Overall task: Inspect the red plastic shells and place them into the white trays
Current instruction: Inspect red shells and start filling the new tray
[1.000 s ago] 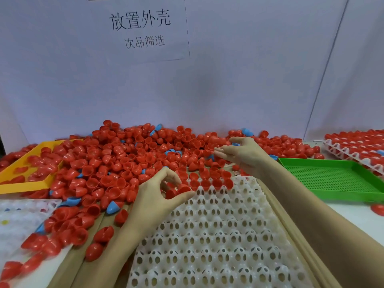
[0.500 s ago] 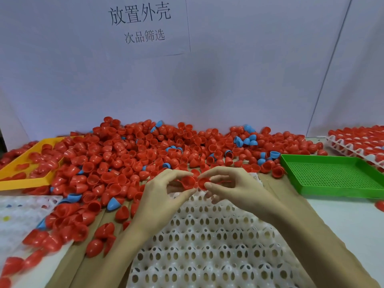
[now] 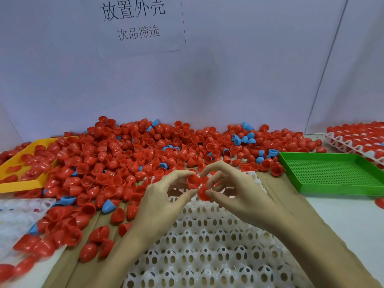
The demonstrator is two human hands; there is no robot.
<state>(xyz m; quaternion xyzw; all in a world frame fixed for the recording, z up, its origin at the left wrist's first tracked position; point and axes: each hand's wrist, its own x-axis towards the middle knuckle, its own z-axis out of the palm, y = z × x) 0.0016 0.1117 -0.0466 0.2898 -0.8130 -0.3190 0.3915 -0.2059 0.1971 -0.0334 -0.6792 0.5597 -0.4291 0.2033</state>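
A big heap of red plastic shells [image 3: 133,163] with a few blue ones covers the back of the table. In front lies a white tray [image 3: 207,246] with rows of holed cups. Above its far end my left hand [image 3: 164,202] pinches one red shell [image 3: 193,181] between thumb and forefinger, open side toward me. My right hand [image 3: 236,194] pinches a second red shell [image 3: 202,193] just below and beside the first. The two shells nearly touch. Some tray cups at the far end are hidden behind my fingers.
A yellow tray [image 3: 22,179] with red shells sits at the left, a green perforated tray [image 3: 332,173] at the right. Another white tray filled with red shells [image 3: 357,138] stands at the far right. A further white tray [image 3: 18,213] lies at the left front. A paper sign [image 3: 135,21] hangs on the back wall.
My right hand came back from the heap with a shell and met my left hand over the tray. Both shells are now held close together, slightly nearer to me.
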